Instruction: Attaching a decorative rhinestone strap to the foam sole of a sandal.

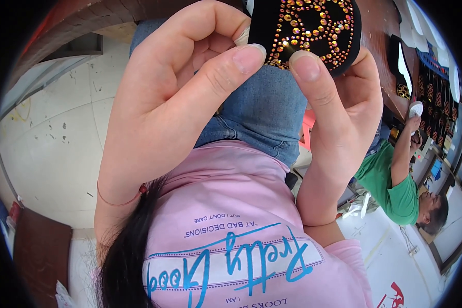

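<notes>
Up at the top edge, a black strap-like piece (313, 23) with a rounded end is covered in orange-gold rhinestones. My left hand (174, 87) pinches its plain black left side between thumb and curled fingers. A small pale, clear-looking bit shows at that fingertip; I cannot make out what it is. My right hand (339, 102) grips the lower edge near the rounded end, thumb on the rhinestones and fingers behind. The piece's upper part is cut off by the picture's edge.
My lap in blue jeans (262, 102) lies below the hands. A brown table (377, 38) is beyond. At right, a person in a green shirt (395, 190) holds a white object (416, 109) near several similar black studded pieces (436, 102). A dark brown board (38, 256) is at lower left.
</notes>
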The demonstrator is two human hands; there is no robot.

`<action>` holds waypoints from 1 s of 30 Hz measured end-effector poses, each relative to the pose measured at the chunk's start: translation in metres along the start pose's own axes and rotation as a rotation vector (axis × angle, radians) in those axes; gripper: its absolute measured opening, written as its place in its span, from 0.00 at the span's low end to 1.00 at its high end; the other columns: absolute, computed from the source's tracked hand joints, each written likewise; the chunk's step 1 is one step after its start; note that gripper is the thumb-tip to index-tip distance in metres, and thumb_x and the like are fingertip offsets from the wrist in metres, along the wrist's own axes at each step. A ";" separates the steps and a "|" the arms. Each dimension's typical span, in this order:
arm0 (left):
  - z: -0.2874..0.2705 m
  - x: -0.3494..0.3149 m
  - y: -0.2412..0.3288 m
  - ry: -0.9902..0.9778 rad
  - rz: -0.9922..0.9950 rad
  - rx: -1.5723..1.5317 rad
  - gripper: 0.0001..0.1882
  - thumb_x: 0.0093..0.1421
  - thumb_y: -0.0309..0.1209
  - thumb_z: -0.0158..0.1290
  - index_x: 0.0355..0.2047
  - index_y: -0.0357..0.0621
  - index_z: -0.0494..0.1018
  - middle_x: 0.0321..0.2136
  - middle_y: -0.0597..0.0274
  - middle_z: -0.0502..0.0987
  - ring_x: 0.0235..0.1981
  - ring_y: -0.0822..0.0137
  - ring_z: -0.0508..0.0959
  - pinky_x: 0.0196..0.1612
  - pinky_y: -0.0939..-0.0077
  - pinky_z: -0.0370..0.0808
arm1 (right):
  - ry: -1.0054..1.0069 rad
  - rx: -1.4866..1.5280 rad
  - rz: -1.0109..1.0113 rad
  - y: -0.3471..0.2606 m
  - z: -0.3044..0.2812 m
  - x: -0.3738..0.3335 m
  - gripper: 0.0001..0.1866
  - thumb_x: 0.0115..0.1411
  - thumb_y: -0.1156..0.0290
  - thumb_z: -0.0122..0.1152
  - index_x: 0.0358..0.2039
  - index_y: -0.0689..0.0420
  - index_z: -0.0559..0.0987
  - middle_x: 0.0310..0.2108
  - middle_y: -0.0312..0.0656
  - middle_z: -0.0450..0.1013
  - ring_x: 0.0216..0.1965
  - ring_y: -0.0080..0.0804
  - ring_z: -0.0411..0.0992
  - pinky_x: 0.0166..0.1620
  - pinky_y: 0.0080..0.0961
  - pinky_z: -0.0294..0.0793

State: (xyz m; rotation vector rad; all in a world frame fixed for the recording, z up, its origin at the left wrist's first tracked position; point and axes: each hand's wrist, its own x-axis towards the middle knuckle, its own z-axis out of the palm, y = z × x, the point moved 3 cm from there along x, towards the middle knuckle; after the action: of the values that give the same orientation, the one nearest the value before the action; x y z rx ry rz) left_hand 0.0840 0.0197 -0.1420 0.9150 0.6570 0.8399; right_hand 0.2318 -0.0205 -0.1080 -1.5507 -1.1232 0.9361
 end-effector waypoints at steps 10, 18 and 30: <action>-0.006 0.004 -0.002 -0.025 -0.001 0.073 0.10 0.61 0.25 0.44 0.42 0.34 0.67 0.35 0.59 0.73 0.34 0.72 0.71 0.41 0.82 0.68 | -0.018 0.030 -0.012 0.001 0.000 0.001 0.15 0.52 0.79 0.61 0.41 0.65 0.71 0.34 0.42 0.73 0.32 0.23 0.70 0.41 0.15 0.68; -0.003 0.003 -0.007 0.023 0.015 0.102 0.10 0.60 0.23 0.45 0.42 0.35 0.67 0.35 0.59 0.73 0.33 0.73 0.72 0.40 0.83 0.68 | -0.027 0.011 0.009 0.004 -0.002 -0.002 0.15 0.53 0.79 0.60 0.41 0.65 0.70 0.35 0.43 0.73 0.33 0.23 0.70 0.42 0.15 0.67; -0.005 0.007 -0.019 0.084 0.019 -0.133 0.10 0.57 0.23 0.49 0.38 0.41 0.63 0.29 0.63 0.67 0.27 0.78 0.66 0.33 0.89 0.65 | -0.044 0.008 0.006 0.005 0.001 -0.001 0.16 0.54 0.78 0.58 0.44 0.65 0.70 0.35 0.43 0.72 0.33 0.24 0.69 0.42 0.15 0.67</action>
State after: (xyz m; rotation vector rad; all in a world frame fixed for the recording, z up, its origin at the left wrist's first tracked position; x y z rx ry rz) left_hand 0.0904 0.0209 -0.1619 0.7700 0.6578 0.9317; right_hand 0.2319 -0.0219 -0.1133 -1.5342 -1.1447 0.9826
